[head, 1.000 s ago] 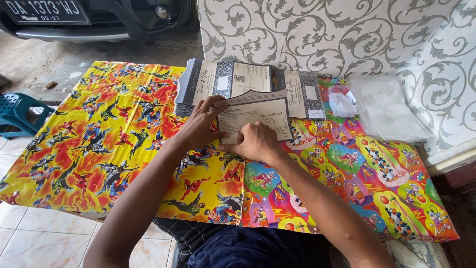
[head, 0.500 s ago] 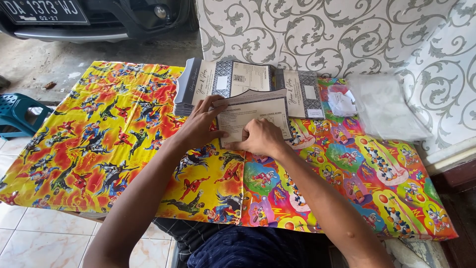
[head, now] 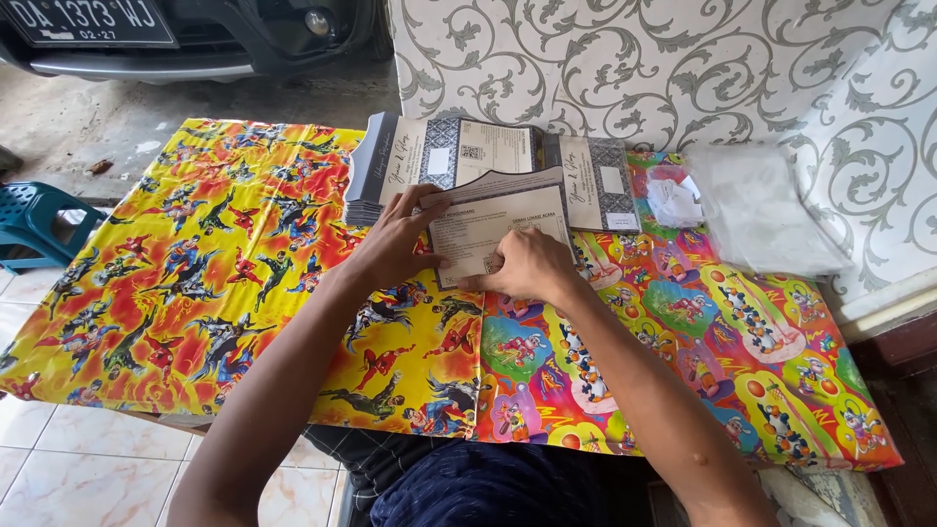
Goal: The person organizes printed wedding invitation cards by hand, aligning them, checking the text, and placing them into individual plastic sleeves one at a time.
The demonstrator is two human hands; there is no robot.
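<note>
On the table, which is covered with bright cartoon-print wrapping paper, I have a beige card lying flat in front of me. My left hand rests on the card's left edge, fingers stretched out and spread, the fingertips pressing the paper down rather than gripping it. My right hand sits on the card's lower right part, fingers curled under, knuckles up, holding that part against the table; I cannot tell whether anything is pinched beneath them. The card's upper edge lies against a stack of folded cards with grey patterned bands, which sits just behind it. Beside that stack, to the right, lies another folded card of the same kind. Farther right are a small clear packet and a pile of clear plastic sleeves, near the wall with its grey scroll pattern. A blue plastic stool stands on the tiled floor off the table's left end.
</note>
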